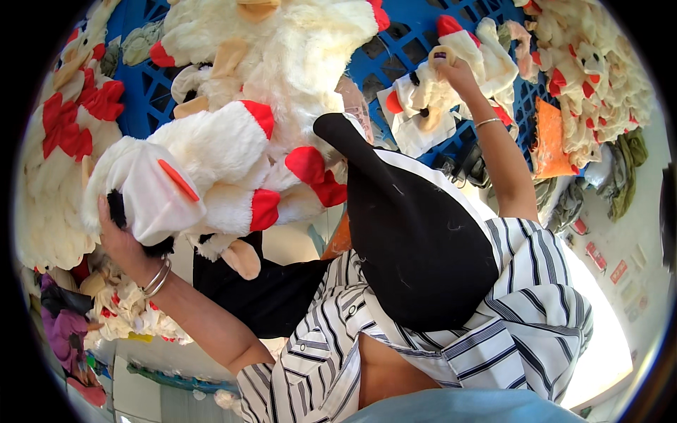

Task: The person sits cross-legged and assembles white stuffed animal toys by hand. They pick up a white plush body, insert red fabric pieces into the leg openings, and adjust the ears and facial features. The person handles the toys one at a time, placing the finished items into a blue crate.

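My left hand (130, 243) grips an unstuffed plush toy skin (211, 151), white and furry with red paws, by its head. Its muzzle is pale with a red mouth, and black patches lie beside the fingers. Farther off to the right, my right hand (457, 77) has its fingers closed on a second plush skin (427, 92) at a beige ear with a small dark label. This second skin lies over a white sheet (417, 134) on the blue plastic crate (395, 53). Some fingertips of both hands are hidden.
More white plush skins (296, 49) are heaped across the crate. Piles rise at the far right (599, 70) and the left (53, 176). An orange bag (550, 141) stands beside the right pile. My black-clad leg (416, 233) sits between my arms. Purple cloth (63, 317) lies lower left.
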Tool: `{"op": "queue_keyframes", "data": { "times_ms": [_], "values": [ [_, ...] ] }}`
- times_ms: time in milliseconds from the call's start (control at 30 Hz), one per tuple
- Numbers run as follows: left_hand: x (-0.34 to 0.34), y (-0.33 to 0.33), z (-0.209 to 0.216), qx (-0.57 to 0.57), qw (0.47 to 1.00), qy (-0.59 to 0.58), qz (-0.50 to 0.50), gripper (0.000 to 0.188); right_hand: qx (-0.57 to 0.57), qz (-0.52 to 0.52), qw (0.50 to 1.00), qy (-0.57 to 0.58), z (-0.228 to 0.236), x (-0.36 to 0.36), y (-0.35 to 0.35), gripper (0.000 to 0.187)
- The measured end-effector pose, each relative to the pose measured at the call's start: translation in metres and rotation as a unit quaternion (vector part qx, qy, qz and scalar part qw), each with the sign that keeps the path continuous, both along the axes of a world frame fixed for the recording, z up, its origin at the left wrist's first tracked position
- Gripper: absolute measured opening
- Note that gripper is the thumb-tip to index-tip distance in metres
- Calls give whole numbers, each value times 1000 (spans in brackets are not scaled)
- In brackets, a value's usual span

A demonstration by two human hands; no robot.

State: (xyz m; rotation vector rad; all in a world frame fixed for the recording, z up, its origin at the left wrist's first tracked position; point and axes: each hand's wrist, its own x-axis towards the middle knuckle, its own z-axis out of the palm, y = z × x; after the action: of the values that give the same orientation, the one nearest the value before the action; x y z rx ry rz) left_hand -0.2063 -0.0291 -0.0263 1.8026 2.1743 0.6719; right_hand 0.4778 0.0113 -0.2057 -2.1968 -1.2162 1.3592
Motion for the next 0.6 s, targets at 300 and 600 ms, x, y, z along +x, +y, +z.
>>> {"op": "queue_keyframes", "data": {
  "times_ms": [300,600],
  "values": [
    [3,0,2,3,996,84,-38,53,6,-250,927,280,-3,16,-15,37],
    [32,19,12,-50,933,-327,139,35,338,-81,933,-96,20,6,93,22]
  ]
}}
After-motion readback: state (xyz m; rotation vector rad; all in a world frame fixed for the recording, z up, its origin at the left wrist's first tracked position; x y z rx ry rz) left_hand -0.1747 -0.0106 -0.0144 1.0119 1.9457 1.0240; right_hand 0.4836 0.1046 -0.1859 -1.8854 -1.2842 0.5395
